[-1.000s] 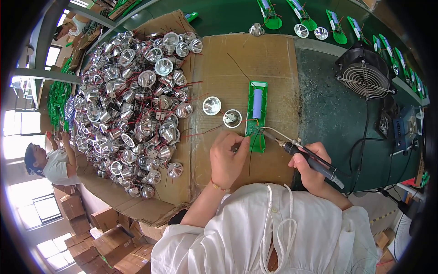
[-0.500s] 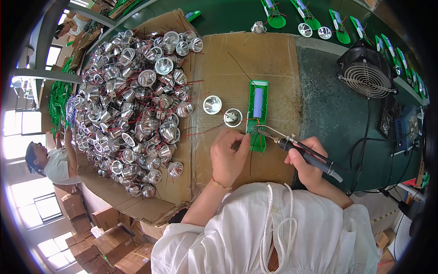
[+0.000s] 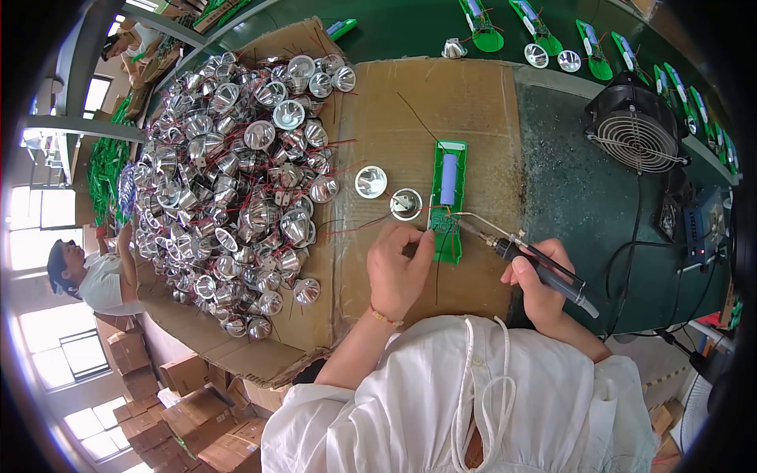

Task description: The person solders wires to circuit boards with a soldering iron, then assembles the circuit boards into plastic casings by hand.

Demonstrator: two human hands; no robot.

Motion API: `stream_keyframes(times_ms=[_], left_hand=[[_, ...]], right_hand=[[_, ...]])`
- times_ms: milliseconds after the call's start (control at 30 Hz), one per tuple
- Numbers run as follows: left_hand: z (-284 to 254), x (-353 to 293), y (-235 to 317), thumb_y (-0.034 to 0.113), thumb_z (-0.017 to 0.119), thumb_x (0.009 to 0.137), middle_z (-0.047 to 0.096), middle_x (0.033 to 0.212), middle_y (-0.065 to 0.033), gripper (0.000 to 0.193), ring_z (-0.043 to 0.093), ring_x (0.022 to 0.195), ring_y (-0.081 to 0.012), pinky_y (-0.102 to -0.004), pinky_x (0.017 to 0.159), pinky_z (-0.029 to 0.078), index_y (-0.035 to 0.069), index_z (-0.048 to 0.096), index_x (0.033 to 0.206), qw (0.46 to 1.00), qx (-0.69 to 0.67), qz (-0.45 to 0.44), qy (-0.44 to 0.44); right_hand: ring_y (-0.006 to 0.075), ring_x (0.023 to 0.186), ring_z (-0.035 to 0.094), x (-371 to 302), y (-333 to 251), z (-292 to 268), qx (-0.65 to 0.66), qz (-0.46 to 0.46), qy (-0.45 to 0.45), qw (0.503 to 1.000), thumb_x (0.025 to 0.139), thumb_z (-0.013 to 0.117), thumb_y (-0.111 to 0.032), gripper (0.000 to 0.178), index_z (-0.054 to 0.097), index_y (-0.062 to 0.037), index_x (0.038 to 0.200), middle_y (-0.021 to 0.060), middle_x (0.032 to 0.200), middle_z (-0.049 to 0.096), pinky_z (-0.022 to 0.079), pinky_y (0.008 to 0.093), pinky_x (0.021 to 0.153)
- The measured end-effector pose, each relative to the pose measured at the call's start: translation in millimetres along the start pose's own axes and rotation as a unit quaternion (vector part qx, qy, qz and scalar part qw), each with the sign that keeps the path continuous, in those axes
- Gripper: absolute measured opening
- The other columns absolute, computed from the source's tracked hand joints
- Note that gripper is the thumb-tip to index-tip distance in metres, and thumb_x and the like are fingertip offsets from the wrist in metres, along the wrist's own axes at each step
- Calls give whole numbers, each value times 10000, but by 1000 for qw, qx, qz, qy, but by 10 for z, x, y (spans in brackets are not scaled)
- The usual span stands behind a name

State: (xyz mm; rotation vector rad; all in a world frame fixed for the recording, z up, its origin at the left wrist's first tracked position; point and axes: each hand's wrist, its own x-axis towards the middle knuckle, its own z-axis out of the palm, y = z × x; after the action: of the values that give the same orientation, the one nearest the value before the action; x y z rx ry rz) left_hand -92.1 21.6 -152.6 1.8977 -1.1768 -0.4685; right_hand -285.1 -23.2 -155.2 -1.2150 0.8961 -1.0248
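Observation:
A green plastic housing [image 3: 461, 167] lies lengthwise on the cardboard, with a purple cylindrical battery [image 3: 449, 180] and a small green circuit board [image 3: 445, 224] in it. My left hand [image 3: 400, 266] is closed in a pinch at the housing's left edge beside the board; what its fingertips hold is too small to make out. My right hand [image 3: 542, 277] grips a soldering iron [image 3: 544, 272] with a thin metal feed tube alongside. Its tip points left, by the right side of the board. Two silver reflector cups, one [image 3: 370, 182] and another [image 3: 406, 204], lie left of the housing, and thin wires run near them.
A big heap of silver reflectors with red wires [image 3: 236, 181] fills the cardboard at left. A black fan with a metal grille [image 3: 635, 140] and a blue box [image 3: 702, 229] with cables stand right. More green housings [image 3: 482, 27] line the far edge. Another person [image 3: 98, 272] works at far left.
The soldering iron's tip has drawn back a little to the right from the board, along with my right hand. My left hand keeps its pinch by the housing. The whole view has shifted slightly.

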Motion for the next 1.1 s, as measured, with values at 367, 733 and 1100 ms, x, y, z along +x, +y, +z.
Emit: stream_keyframes(times_ms=[367,733,1100], left_hand=[[-153,44,193,198,643,762,616,583,-88,194,609,507,-173,-285,498,461,12,628,707,991,-9,-120,-62],[213,1886,278,340,558,791,583,918,-222,385,579,830,-360,-401,736,460,18,577,1001,979,193,66,-16],[-273,1354,-194,339,513,832,304,1376,-86,438,213,1306,-271,-579,981,206,150,472,1226,782,577,208,-108]], right_hand=[[109,576,563,0,97,-230,29,-25,30,999,815,593,-61,149,469,5,864,88,727,576,465,232,515],[108,554,564,138,139,-305,25,3,93,995,796,608,-58,132,487,-6,812,69,679,567,455,224,497],[100,557,556,164,131,-389,54,41,112,991,800,606,-65,134,483,-16,822,46,657,558,453,224,512]])
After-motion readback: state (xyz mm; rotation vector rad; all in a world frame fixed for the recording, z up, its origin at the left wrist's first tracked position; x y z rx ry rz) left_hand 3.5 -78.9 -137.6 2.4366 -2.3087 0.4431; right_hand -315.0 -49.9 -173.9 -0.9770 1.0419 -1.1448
